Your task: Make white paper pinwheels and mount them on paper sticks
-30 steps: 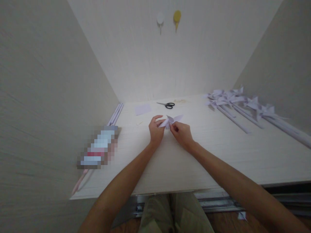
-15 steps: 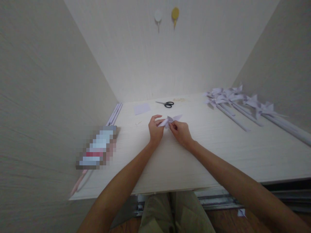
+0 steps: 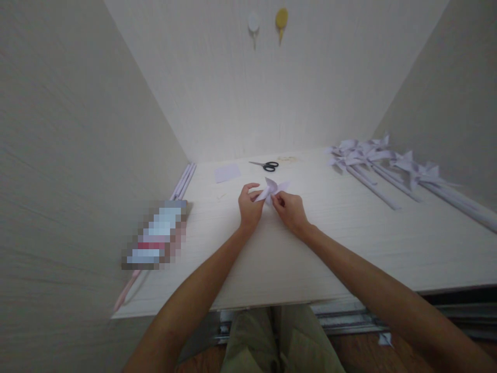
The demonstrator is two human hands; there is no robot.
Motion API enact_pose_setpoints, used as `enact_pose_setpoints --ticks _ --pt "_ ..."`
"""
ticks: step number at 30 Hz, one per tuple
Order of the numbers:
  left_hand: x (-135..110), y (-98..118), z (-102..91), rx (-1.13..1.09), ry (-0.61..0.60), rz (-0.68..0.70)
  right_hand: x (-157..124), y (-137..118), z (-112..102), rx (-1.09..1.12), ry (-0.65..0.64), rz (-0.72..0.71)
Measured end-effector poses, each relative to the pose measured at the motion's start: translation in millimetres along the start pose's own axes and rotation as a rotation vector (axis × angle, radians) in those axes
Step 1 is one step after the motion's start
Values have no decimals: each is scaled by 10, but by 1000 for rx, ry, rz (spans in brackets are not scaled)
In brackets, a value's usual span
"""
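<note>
Between my hands, above the middle of the white table (image 3: 341, 248), is a pale lilac paper pinwheel (image 3: 271, 186) with its blades fanned out. My left hand (image 3: 250, 206) grips it from the left, thumb and fingers on a blade, index finger raised and curved. From the right, my right hand (image 3: 289, 207) pinches it near the centre with curled fingers; the fingertips are partly hidden. Just beyond lie black-handled scissors (image 3: 267, 166), blades to the left. A square of lilac paper (image 3: 227, 173) rests left of them.
At the right lie several paper pinwheels on rolled sticks (image 3: 373, 186). Rolled paper sticks (image 3: 184, 181) lie along the left wall, by a blurred-out object (image 3: 155, 235). Small yellowish bits (image 3: 286, 159) are near the back wall, where a white hook (image 3: 253, 23) and a yellow hook (image 3: 281, 19) hang.
The pinwheel has turned slightly between my hands, and one blade now stands up higher. Both hands keep their hold with barely any shift.
</note>
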State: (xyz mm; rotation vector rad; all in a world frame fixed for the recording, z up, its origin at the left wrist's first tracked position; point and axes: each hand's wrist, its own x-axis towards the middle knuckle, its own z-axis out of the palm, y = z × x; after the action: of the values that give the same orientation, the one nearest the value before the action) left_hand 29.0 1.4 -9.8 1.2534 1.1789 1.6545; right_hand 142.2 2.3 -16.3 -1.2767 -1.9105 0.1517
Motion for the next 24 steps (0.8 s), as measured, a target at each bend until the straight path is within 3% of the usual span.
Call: enact_pose_setpoints --ticks 24 --pt "-22 29 -15 31 33 24 1 -10 -13 26 6 -40"
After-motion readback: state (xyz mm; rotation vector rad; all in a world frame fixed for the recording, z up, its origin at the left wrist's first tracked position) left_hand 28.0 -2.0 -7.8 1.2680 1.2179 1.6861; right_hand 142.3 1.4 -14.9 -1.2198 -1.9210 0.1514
